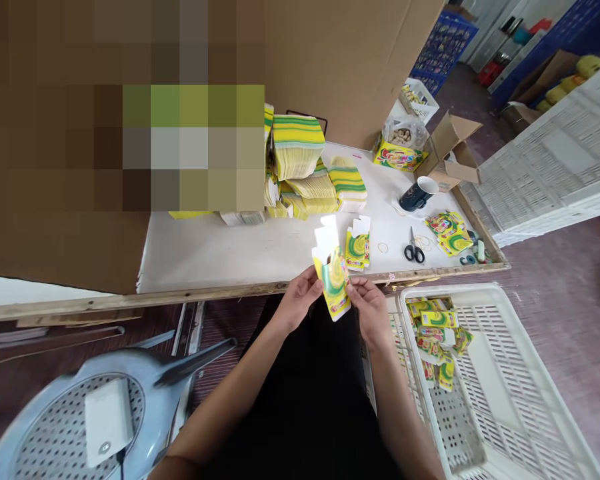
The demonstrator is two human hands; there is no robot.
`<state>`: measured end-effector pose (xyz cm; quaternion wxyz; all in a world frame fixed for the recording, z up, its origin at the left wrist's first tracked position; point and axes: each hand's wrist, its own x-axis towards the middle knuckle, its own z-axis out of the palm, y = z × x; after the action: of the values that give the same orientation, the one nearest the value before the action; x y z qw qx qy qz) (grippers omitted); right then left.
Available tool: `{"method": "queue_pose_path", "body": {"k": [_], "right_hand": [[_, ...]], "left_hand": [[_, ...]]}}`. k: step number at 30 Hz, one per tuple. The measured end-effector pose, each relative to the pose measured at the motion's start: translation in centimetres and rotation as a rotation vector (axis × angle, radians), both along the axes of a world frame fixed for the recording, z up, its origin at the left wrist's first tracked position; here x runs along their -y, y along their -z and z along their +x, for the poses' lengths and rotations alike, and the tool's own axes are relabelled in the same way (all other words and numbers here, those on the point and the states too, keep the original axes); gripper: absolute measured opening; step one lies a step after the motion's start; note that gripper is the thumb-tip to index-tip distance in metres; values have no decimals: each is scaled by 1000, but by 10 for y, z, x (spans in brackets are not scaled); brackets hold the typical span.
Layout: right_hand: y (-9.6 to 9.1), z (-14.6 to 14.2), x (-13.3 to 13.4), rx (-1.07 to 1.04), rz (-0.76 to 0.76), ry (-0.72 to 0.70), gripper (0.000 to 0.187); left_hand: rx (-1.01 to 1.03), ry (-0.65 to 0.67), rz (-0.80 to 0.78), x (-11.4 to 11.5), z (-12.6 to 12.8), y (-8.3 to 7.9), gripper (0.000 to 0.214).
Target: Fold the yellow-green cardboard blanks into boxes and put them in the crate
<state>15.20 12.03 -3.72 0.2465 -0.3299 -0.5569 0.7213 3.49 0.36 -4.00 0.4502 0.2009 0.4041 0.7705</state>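
Between my two hands, just over the table's front edge, is a yellow and green carton (334, 283) with its white top flaps standing up unfolded. My left hand (300, 298) pinches its left side between thumb and fingers. On the opposite side my right hand (368, 305) grips the same carton by its edge. Right behind it another yellow carton (357, 245) with white flaps lies flat on the tabletop. Farther back are stacked bundles of flat cartons (300, 143), several of them piled together.
To the right on the white table (220, 257) are scissors (414, 248), a dark mug (418, 195) and loose cartons (450, 233). A white plastic crate (510, 347) below holds several small yellow boxes (437, 320). A blue-grey stool (155, 413) with a white device (108, 420) stands left.
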Motion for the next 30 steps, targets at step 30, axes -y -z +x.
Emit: {"method": "queue_pose_path", "body": {"k": [30], "right_hand": [[-12,4,33,184,377,-79,30]], "left_hand": [[155,2,-34,5,5,-8,50]]}}
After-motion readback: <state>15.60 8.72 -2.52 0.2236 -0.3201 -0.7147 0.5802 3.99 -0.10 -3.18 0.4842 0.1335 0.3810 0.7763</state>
